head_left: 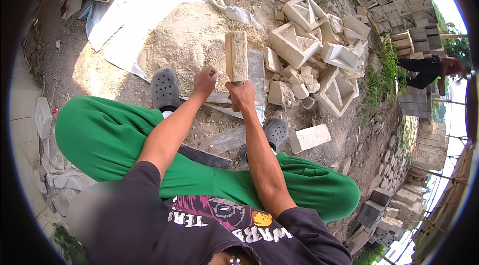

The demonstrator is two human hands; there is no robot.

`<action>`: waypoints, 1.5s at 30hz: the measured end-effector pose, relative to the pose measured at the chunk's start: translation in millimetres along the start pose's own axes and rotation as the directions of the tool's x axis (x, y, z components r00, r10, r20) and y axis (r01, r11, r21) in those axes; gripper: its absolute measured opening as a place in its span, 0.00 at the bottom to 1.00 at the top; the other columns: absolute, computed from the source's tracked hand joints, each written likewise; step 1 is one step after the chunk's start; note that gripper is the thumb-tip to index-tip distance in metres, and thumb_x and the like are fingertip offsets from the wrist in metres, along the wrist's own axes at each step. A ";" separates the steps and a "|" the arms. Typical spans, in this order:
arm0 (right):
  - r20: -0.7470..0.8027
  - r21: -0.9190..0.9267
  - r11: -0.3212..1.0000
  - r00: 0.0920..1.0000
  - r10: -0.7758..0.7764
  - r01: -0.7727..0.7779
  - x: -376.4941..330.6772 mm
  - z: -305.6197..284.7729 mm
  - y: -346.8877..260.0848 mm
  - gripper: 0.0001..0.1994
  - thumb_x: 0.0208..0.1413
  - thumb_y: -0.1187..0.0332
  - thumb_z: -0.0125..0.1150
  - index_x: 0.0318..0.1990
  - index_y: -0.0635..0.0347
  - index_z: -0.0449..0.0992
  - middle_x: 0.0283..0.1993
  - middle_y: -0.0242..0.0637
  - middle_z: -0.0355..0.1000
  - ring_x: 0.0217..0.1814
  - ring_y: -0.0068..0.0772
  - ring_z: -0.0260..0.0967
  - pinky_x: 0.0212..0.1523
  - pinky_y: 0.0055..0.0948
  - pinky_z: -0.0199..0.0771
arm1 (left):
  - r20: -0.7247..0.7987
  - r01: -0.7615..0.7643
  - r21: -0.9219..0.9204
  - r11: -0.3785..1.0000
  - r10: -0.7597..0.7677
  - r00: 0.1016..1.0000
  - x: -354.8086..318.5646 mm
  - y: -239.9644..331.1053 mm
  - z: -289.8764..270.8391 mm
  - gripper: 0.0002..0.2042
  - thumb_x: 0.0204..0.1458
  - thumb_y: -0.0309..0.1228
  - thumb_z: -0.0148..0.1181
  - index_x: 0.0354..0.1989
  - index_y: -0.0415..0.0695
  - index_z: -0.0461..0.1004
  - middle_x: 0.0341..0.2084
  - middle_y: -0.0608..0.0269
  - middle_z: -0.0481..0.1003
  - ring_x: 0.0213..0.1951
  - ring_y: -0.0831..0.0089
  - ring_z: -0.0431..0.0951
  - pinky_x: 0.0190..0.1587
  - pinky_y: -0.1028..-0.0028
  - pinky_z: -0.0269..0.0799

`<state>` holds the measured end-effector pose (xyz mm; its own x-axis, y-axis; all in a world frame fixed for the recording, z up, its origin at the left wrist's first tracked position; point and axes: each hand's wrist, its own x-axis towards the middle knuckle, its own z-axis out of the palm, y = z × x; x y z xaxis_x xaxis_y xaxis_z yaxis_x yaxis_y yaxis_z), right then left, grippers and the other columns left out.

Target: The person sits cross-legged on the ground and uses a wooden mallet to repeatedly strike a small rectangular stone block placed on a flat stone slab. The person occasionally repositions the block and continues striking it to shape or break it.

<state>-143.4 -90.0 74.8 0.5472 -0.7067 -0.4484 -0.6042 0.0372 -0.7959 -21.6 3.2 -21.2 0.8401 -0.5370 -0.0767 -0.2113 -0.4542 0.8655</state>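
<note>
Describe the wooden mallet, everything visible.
The wooden mallet has a thick, blocky head of pale tan wood, its surface rough with lengthwise grain and darker marks. A narrower handle, mostly hidden, leaves the near end. The right hand grips it just below the head, which points away from the person. The left hand, curled, sits close to its left without touching it. Whether the mallet touches anything beneath can't be told.

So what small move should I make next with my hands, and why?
Probably shift your left hand slightly farther left before any swing: it is curled into a fist and appears close beside the head of the wooden mallet gripped in your right hand, so a stray stroke might catch your knuckles.
</note>
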 end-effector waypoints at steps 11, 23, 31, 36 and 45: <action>0.019 -0.114 0.987 0.993 0.115 -0.113 -5.0 -6.9 5.2 0.15 0.43 0.60 0.66 0.28 0.67 0.81 0.22 0.42 0.77 0.22 0.36 0.77 0.27 0.35 0.75 | 0.001 -0.017 0.146 0.989 0.017 1.000 -4.1 9.5 0.4 0.05 0.51 0.31 0.64 0.34 0.46 0.79 0.28 0.54 0.82 0.32 0.57 0.83 0.36 0.61 0.77; 0.123 -0.176 0.964 0.967 0.224 -0.201 5.3 0.2 41.7 0.15 0.43 0.62 0.68 0.29 0.69 0.80 0.23 0.43 0.77 0.22 0.35 0.76 0.24 0.35 0.76 | 0.024 -0.053 0.081 0.995 0.051 0.998 -3.6 4.6 0.8 0.06 0.52 0.29 0.62 0.37 0.45 0.80 0.29 0.53 0.81 0.34 0.54 0.82 0.39 0.60 0.76; 0.060 -0.018 1.000 0.998 0.014 -0.013 -1.1 -4.9 2.4 0.14 0.44 0.62 0.65 0.26 0.67 0.78 0.20 0.40 0.75 0.21 0.34 0.76 0.25 0.34 0.76 | -0.067 -0.138 0.315 0.939 0.167 0.984 -7.9 -6.8 -0.3 0.07 0.52 0.37 0.63 0.32 0.50 0.83 0.29 0.60 0.78 0.41 0.58 0.77 0.45 0.57 0.69; 0.087 -0.171 0.980 0.989 0.120 -0.104 1.0 11.2 45.4 0.16 0.46 0.60 0.66 0.29 0.68 0.79 0.20 0.41 0.75 0.20 0.35 0.76 0.23 0.35 0.76 | -0.024 -0.097 0.330 0.939 0.111 0.994 -5.2 -0.4 2.6 0.07 0.52 0.36 0.63 0.34 0.50 0.84 0.33 0.60 0.80 0.42 0.57 0.77 0.48 0.57 0.69; -0.002 -0.059 0.998 1.000 -0.004 0.004 -10.4 5.6 11.5 0.16 0.45 0.61 0.66 0.32 0.68 0.80 0.21 0.41 0.76 0.20 0.35 0.76 0.24 0.35 0.76 | -0.115 -0.109 0.227 0.968 0.138 0.984 -10.1 -14.2 4.0 0.08 0.54 0.35 0.61 0.37 0.49 0.83 0.33 0.58 0.79 0.43 0.57 0.76 0.49 0.58 0.69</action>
<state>-152.8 -78.3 68.1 0.5482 -0.7085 -0.4444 -0.6351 -0.0070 -0.7724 -29.1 12.1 -34.8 0.8547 -0.5092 0.1013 -0.4098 -0.5420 0.7337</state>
